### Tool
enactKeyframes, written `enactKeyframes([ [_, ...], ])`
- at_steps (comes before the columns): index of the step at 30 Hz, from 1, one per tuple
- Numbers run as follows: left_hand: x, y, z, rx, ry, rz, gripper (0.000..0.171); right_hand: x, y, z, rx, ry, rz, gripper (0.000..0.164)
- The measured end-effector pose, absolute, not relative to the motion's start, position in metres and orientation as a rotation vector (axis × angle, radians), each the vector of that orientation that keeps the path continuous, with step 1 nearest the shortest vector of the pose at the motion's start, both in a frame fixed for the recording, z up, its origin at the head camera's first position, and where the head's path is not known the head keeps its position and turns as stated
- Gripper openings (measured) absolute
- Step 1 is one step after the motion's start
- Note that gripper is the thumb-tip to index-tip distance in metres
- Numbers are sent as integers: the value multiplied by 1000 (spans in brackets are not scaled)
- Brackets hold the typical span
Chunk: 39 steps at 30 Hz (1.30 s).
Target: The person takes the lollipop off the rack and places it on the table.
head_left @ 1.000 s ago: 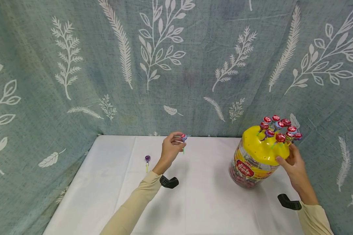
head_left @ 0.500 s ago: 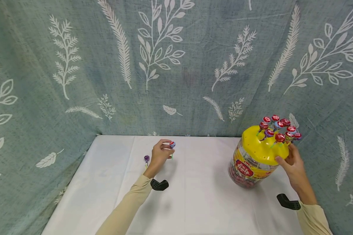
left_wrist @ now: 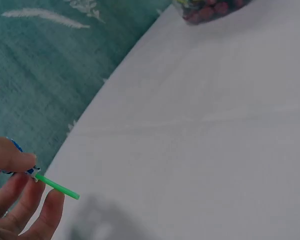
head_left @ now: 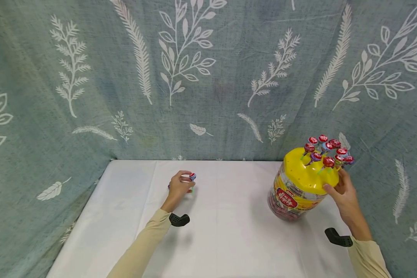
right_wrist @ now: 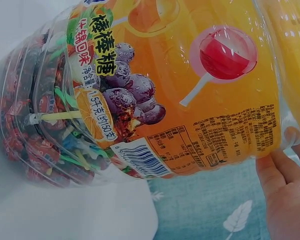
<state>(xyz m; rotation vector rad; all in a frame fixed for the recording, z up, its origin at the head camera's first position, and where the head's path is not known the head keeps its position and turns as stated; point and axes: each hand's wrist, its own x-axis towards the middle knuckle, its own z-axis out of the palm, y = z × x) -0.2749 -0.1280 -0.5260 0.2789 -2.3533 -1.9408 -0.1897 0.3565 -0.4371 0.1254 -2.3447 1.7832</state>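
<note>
Toward the back left of the table, my left hand (head_left: 177,188) pinches a lollipop (head_left: 192,176) between thumb and fingers. In the left wrist view, its green stick (left_wrist: 58,187) points away from the fingers, and the blue wrapper is mostly covered. Behind that hand, a purple lollipop (head_left: 169,186) is nearly hidden. On the right, a clear plastic lollipop jar (head_left: 285,199) tilts under my right hand (head_left: 345,202), which grips its upper edge. Several wrapped lollipops (head_left: 328,162) stand in holes in the yellow lid (head_left: 307,175).
A white cloth covers the table (head_left: 236,231). Behind it and along both sides hangs a green leaf-print curtain (head_left: 222,108). Many wrapped lollipops fill the jar's bottom (right_wrist: 45,130) in the right wrist view.
My left hand has moved left and lower with its lollipop, now covering most of the purple lollipop on the table. My right hand still holds the jar in place.
</note>
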Motion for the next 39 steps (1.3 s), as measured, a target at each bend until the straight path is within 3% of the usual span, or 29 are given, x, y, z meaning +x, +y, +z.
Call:
enactKeyframes([
  [20, -274, -135, -560, 402, -2541, -1684, 35, -191, 358, -440, 123, -2332, 1806, 68],
  [39, -273, -141, -554, 296, -2684, -1289, 36, -190, 357, -440, 101, -2341, 1789, 69],
])
